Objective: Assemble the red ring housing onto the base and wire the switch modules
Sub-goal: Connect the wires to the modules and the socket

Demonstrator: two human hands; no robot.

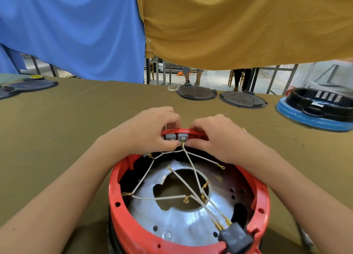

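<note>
Two bare hands meet at the far rim of a red ring housing, where two grey switch modules sit side by side under the rim. The left hand curls its fingers over the rim while thumb and forefinger pinch a small brass ring terminal just below the right module; the right hand closes on the same terminal from the other side, fingers hooked over the red edge.

From that point thin white wires fan across the housing's open middle, each tipped with a brass terminal, several running to a black connector block at the near rim. The glossy red plastic ring sits on a dark base, above a shiny perforated metal plate with a large irregular cut-out.

The work lies on a table draped in olive cloth. Two round dark discs lie along its far edge, another black housing on a blue ring stands at right, more dark parts at far left. Blue and mustard fabric hangs behind.
</note>
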